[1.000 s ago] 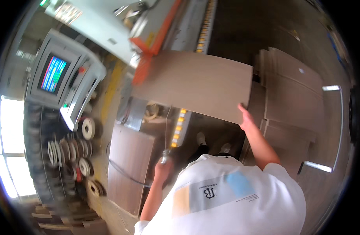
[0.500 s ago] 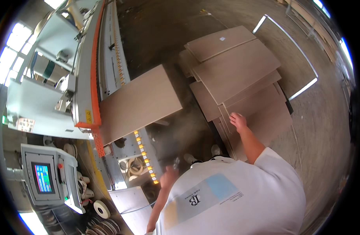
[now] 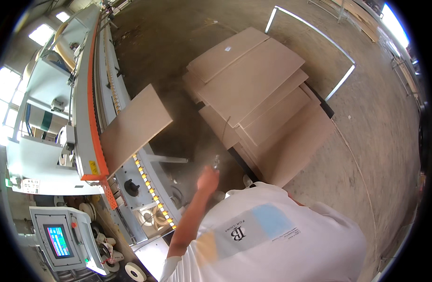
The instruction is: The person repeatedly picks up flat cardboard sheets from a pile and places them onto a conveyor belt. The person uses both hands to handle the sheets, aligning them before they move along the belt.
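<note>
My left hand (image 3: 208,179) is held out over the gap between the machine and the board stack, closed round a small silvery air blow gun (image 3: 217,162). A thin curved strip (image 3: 226,126) shows just beyond it, against the near edge of the stack; whether it hangs or lies there I cannot tell. The stack of brown flat boards (image 3: 258,80) is uneven, with several sizes overlapping. Another brown board (image 3: 136,124) rests on the machine's roller edge, partly under the orange-edged beam (image 3: 94,117). My right hand is hidden behind my body and white shirt.
The long edge-banding machine (image 3: 51,160) fills the left side, with a row of yellow-and-white rollers (image 3: 152,190). A control panel with a lit screen (image 3: 58,240) stands at lower left, near a white tape roll (image 3: 135,271). A white metal frame (image 3: 314,28) stands behind the stack.
My right hand has left the boards and gone out of sight. My left hand has moved forward with the air blow gun. The board on the machine has travelled farther along it.
</note>
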`<state>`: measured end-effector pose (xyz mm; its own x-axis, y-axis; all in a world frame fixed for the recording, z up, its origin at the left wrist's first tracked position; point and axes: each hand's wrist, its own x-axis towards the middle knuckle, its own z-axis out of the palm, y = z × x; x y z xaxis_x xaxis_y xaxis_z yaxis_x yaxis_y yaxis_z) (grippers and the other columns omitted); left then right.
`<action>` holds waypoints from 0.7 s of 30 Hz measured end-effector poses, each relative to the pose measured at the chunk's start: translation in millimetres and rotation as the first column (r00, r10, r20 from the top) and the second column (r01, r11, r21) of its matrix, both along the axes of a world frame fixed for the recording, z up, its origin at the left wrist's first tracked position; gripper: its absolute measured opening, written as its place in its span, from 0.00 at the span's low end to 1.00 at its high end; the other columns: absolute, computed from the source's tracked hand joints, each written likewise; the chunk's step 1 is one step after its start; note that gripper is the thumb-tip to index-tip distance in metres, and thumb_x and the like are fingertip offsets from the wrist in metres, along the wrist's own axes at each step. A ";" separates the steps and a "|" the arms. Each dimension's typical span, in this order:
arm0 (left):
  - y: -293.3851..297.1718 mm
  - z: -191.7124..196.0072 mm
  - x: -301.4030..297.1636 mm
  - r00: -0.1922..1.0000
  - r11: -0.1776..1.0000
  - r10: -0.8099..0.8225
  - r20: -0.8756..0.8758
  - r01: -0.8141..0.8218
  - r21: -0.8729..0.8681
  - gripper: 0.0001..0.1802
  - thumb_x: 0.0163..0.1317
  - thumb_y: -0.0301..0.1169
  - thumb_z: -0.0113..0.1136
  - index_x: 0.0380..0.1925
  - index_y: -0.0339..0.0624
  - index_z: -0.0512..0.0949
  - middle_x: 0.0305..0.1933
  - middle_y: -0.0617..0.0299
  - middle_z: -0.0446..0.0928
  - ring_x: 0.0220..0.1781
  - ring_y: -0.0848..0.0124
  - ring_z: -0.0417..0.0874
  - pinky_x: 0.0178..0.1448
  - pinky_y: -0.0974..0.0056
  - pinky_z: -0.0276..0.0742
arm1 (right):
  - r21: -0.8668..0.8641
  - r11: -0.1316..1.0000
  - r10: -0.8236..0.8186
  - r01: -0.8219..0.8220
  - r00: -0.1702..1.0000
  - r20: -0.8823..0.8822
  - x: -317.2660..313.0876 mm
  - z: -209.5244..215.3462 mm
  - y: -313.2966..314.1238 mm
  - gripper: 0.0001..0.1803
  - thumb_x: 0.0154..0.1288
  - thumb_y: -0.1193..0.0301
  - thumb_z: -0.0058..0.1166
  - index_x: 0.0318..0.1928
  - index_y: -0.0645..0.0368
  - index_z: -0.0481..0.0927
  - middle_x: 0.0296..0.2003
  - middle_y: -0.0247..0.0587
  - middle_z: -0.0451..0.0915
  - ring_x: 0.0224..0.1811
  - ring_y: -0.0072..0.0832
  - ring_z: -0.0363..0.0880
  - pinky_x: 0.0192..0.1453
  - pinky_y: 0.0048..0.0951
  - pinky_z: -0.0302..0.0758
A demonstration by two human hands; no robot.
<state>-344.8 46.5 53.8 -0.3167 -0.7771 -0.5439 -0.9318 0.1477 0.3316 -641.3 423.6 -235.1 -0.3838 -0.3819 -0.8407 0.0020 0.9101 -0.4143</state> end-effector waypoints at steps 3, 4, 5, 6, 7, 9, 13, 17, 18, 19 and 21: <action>5.4 0.7 -34.8 0.995 0.995 -0.095 -0.017 0.095 0.024 0.24 0.74 0.48 0.51 0.55 0.39 0.65 0.52 0.37 0.81 0.53 0.39 0.83 0.57 0.41 0.78 | -0.081 0.969 0.225 -0.235 0.967 -0.120 1.4 12.2 -19.1 0.17 0.68 0.55 0.55 0.40 0.54 0.87 0.37 0.44 0.83 0.39 0.38 0.82 0.39 0.40 0.78; 9.8 1.0 -44.3 0.991 0.992 -0.125 -0.039 0.126 0.029 0.25 0.73 0.48 0.51 0.55 0.38 0.65 0.52 0.38 0.81 0.53 0.40 0.83 0.57 0.41 0.78 | -0.098 0.953 0.269 -0.288 0.948 -0.168 -7.9 11.0 -29.8 0.18 0.68 0.54 0.55 0.40 0.54 0.87 0.39 0.45 0.84 0.41 0.39 0.82 0.42 0.40 0.78; 20.1 -1.5 -48.4 0.987 0.986 -0.156 -0.045 0.158 0.044 0.25 0.73 0.48 0.51 0.55 0.38 0.66 0.51 0.38 0.81 0.52 0.40 0.83 0.57 0.42 0.78 | -0.122 0.937 0.302 -0.328 0.934 -0.192 -5.4 7.9 -35.9 0.18 0.68 0.54 0.55 0.41 0.53 0.88 0.40 0.45 0.85 0.43 0.40 0.83 0.44 0.40 0.79; 29.7 -6.4 -46.3 0.978 0.974 -0.207 -0.026 0.208 0.090 0.25 0.73 0.48 0.51 0.55 0.38 0.67 0.50 0.38 0.81 0.52 0.40 0.83 0.57 0.42 0.78 | -0.104 0.928 0.331 -0.358 0.919 -0.216 -11.8 12.9 -45.5 0.18 0.67 0.53 0.55 0.41 0.52 0.88 0.42 0.46 0.85 0.45 0.41 0.83 0.46 0.41 0.79; 35.3 -8.1 -47.4 0.966 0.958 -0.260 -0.012 0.259 0.123 0.25 0.73 0.48 0.51 0.54 0.37 0.67 0.50 0.38 0.82 0.52 0.41 0.83 0.57 0.42 0.78 | -0.099 0.920 0.347 -0.379 0.906 -0.241 -17.3 16.7 -53.8 0.18 0.67 0.53 0.55 0.41 0.52 0.89 0.44 0.47 0.86 0.47 0.42 0.84 0.48 0.41 0.80; 41.4 -19.1 -37.6 0.933 0.920 -0.361 0.003 0.355 0.167 0.24 0.73 0.48 0.51 0.53 0.37 0.69 0.48 0.39 0.82 0.51 0.41 0.84 0.56 0.43 0.78 | -0.088 0.899 0.388 -0.430 0.872 -0.299 -27.7 21.1 -69.0 0.19 0.66 0.52 0.56 0.42 0.51 0.90 0.47 0.48 0.87 0.51 0.44 0.85 0.52 0.42 0.81; 55.7 -37.3 9.8 0.924 0.910 -0.381 0.029 0.369 0.190 0.23 0.72 0.48 0.51 0.50 0.36 0.71 0.45 0.39 0.83 0.50 0.41 0.84 0.55 0.43 0.79 | -0.135 0.768 0.528 -0.626 0.738 -0.420 -28.2 -3.4 -71.1 0.22 0.66 0.49 0.50 0.46 0.49 0.87 0.48 0.45 0.86 0.52 0.46 0.83 0.55 0.43 0.80; 64.3 -68.3 85.3 0.992 0.996 0.086 0.088 -0.089 0.023 0.24 0.71 0.48 0.51 0.51 0.38 0.71 0.48 0.38 0.82 0.52 0.41 0.83 0.57 0.43 0.77 | -0.062 0.825 0.543 -0.561 0.819 -0.185 -20.6 15.4 -103.1 0.18 0.66 0.55 0.51 0.51 0.46 0.84 0.50 0.47 0.85 0.54 0.48 0.81 0.56 0.47 0.78; 68.1 -69.6 103.9 0.985 0.989 0.138 0.107 -0.144 0.044 0.24 0.71 0.49 0.52 0.51 0.38 0.71 0.49 0.38 0.82 0.54 0.41 0.83 0.58 0.43 0.77 | -0.029 0.854 0.514 -0.520 0.851 -0.110 -17.5 20.2 -111.8 0.18 0.65 0.57 0.52 0.52 0.46 0.83 0.51 0.49 0.84 0.56 0.50 0.80 0.57 0.49 0.77; 72.0 -57.3 112.4 0.976 0.979 0.181 0.120 -0.190 0.068 0.24 0.71 0.49 0.52 0.52 0.38 0.71 0.50 0.38 0.82 0.55 0.41 0.82 0.59 0.44 0.76 | -0.106 0.764 0.602 -0.636 0.763 -0.237 -19.2 14.0 -113.6 0.17 0.66 0.57 0.52 0.50 0.48 0.83 0.46 0.49 0.85 0.51 0.48 0.82 0.53 0.48 0.78; 81.2 -39.3 128.5 0.975 0.972 0.172 0.140 -0.191 0.134 0.24 0.71 0.49 0.51 0.53 0.39 0.71 0.52 0.39 0.82 0.57 0.42 0.81 0.61 0.45 0.76 | -0.201 0.516 0.678 -0.833 0.540 -0.498 -26.6 -6.5 -111.3 0.15 0.68 0.57 0.53 0.45 0.52 0.85 0.38 0.48 0.86 0.42 0.45 0.85 0.46 0.45 0.80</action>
<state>-216.3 127.7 14.5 -0.0990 -0.7245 -0.6822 -0.9743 -0.0689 0.2146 -667.9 312.3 -241.6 0.0094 -0.8975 -0.4410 -0.8068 0.2538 -0.5336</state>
